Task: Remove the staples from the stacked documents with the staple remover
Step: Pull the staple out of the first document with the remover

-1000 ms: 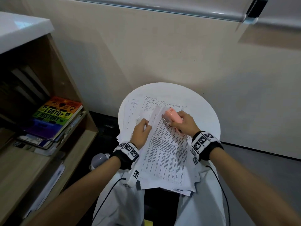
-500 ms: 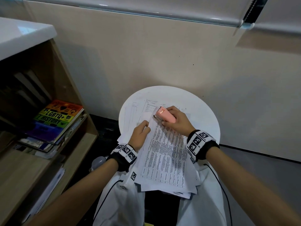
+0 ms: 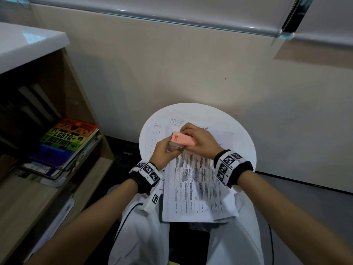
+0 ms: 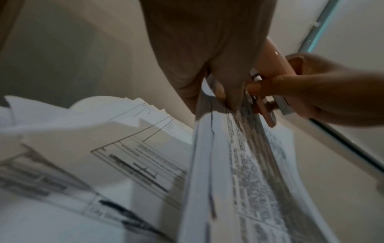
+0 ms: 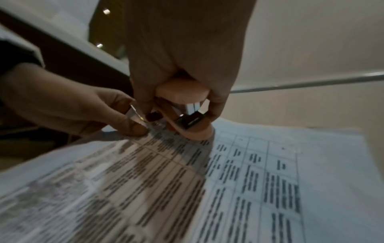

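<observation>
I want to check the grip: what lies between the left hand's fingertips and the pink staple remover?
Only the lifted corner of the printed document, pinched by the left hand beside the staple remover in the right hand; the right wrist view shows it.

The right hand wraps its fingers round a pink staple remover, whose metal end sits just above the top edge of a printed document. Beside it, the left hand pinches the paper's upper corner. The sheet's near part is blurred.
</observation>
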Demonstrator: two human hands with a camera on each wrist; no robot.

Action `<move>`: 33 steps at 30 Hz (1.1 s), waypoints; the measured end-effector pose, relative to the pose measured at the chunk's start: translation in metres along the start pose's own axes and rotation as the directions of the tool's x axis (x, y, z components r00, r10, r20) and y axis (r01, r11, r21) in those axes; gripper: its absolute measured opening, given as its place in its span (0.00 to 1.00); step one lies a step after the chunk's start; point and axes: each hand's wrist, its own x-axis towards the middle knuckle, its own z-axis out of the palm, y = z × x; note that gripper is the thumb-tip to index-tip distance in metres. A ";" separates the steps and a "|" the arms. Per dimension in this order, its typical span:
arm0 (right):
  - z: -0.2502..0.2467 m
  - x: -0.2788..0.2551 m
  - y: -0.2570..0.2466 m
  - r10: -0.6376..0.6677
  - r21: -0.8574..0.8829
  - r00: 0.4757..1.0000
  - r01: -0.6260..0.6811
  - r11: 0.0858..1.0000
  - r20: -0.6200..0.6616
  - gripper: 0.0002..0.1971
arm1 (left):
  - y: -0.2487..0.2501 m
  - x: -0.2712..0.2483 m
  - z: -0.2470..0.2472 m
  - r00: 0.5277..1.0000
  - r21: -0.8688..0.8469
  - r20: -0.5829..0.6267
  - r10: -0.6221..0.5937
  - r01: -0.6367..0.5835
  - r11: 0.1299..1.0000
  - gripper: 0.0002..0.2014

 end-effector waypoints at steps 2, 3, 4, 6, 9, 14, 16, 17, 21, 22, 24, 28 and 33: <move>-0.002 0.002 -0.004 0.028 0.060 0.997 -0.024 0.998 -0.067 0.16 | 0.003 0.004 -0.003 0.999 0.006 -0.030 0.012 -0.011 1.000 0.13; -0.004 0.002 -0.004 0.067 0.115 0.989 -0.052 0.992 -0.130 0.15 | 0.007 0.005 -0.006 0.999 -0.001 -0.043 0.021 -0.021 1.000 0.11; -0.006 -0.001 -0.002 0.122 0.186 0.971 -0.084 0.979 -0.205 0.15 | 0.009 0.005 -0.011 0.999 -0.023 -0.048 0.024 -0.025 0.999 0.11; -0.014 -0.013 0.006 0.295 0.393 0.907 -0.164 0.905 -0.301 0.12 | 0.012 0.006 -0.025 0.998 -0.096 -0.070 0.002 -0.009 0.995 0.15; -0.024 -0.040 0.026 0.564 0.688 0.809 -0.316 0.653 -0.164 0.16 | 0.020 0.008 -0.050 0.996 -0.178 -0.085 -0.025 0.009 0.984 0.28; -0.044 -0.064 0.021 0.462 0.738 0.880 -0.383 0.556 0.109 0.15 | 0.046 0.011 -0.055 0.982 -0.269 -0.188 0.024 -0.075 0.960 0.23; -0.049 -0.062 0.007 0.439 0.710 0.894 -0.368 0.600 0.092 0.14 | 0.060 0.013 -0.050 0.939 -0.184 -0.321 0.127 -0.193 0.964 0.26; -0.049 -0.059 0.001 0.464 0.689 0.886 -0.341 0.640 0.008 0.16 | 0.064 0.016 -0.048 0.902 -0.102 -0.387 0.189 -0.246 0.964 0.29; -0.047 -0.046 -0.021 0.449 0.613 0.808 -0.144 0.777 -0.380 0.16 | 0.089 0.025 -0.043 0.828 -0.009 -0.469 0.307 -0.352 0.936 0.37; -0.049 -0.045 -0.024 0.427 0.595 0.806 -0.119 0.795 -0.409 0.16 | 0.094 0.026 -0.043 0.828 -0.038 -0.459 0.321 -0.380 0.924 0.38; -0.053 -0.046 -0.026 0.391 0.575 0.827 -0.103 0.812 -0.405 0.15 | 0.098 0.027 -0.046 0.841 -0.073 -0.427 0.333 -0.399 0.914 0.41; -0.046 -0.053 -0.011 0.369 0.573 0.889 -0.158 0.804 -0.272 0.16 | 0.088 0.023 -0.047 0.925 -0.182 -0.290 0.246 -0.306 0.934 0.44; -0.045 -0.052 -0.011 0.471 0.695 0.860 -0.217 0.685 -0.195 0.14 | 0.063 0.025 -0.045 0.971 -0.153 -0.199 0.129 -0.161 0.975 0.16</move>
